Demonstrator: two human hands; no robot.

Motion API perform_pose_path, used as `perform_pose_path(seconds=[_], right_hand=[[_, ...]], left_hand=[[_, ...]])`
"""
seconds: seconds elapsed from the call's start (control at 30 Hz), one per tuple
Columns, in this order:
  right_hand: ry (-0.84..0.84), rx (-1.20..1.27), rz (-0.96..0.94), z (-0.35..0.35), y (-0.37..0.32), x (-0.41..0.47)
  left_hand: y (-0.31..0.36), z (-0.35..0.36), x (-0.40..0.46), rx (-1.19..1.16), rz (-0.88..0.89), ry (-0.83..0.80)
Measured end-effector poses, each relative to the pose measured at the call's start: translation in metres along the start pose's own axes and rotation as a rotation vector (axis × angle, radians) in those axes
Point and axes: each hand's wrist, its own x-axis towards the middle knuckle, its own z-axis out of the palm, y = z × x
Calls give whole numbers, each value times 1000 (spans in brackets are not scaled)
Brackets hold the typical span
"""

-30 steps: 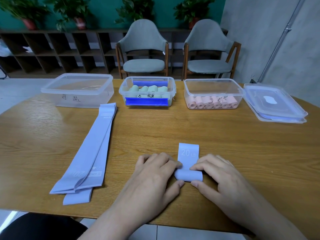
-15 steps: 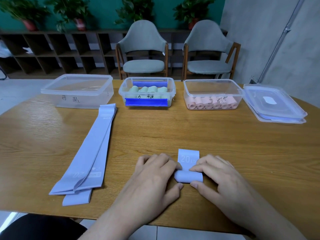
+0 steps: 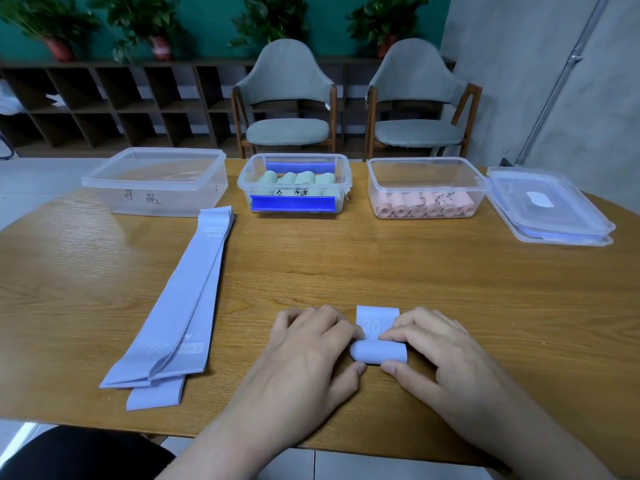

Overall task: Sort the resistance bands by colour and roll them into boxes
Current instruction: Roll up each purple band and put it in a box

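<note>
Lavender band, part-rolled (image 3: 378, 351): near table edge, tight roll lying crosswise, short flat tail printed "20" beyond it. Lavender bands, flat (image 3: 183, 303): overlapping stack, left of roll, laid lengthwise toward left box. Left box (image 3: 156, 183): clear, handwritten mark, contents unclear. Middle box (image 3: 294, 183): clear, blue clips, pale green rolls inside. Right box (image 3: 426, 188): clear, pink rolls in row inside.
</note>
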Motion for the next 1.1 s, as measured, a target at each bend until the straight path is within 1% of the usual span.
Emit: perform_pose_path(seconds=[0.2,0.37,0.57,0.77,0.87,0.93,1.03,1.1], right_hand=[[30,21,5,-1,-2,-1],[31,20,1,0,-2,0],[37,52,21,-4,-2,1],[85,69,70,-3,-2,7],[78,39,57,-3,-4,12],[107,27,49,-4,-7,16],[149,9,66,-4,-8,19],[141,-16,69,-4,-6,21]], left_hand=[[0,1,0,-7,8,24],[-1,1,1,-19,18,-17],[-3,3,3,-45,-2,-20],[-2,1,11,-85,-8,-24],[-5,-2,17,-102,-11,-35],[-7,-3,23,-104,-1,-40],[-7,-3,28,-140,5,-8],[-5,-2,29,-135,18,47]])
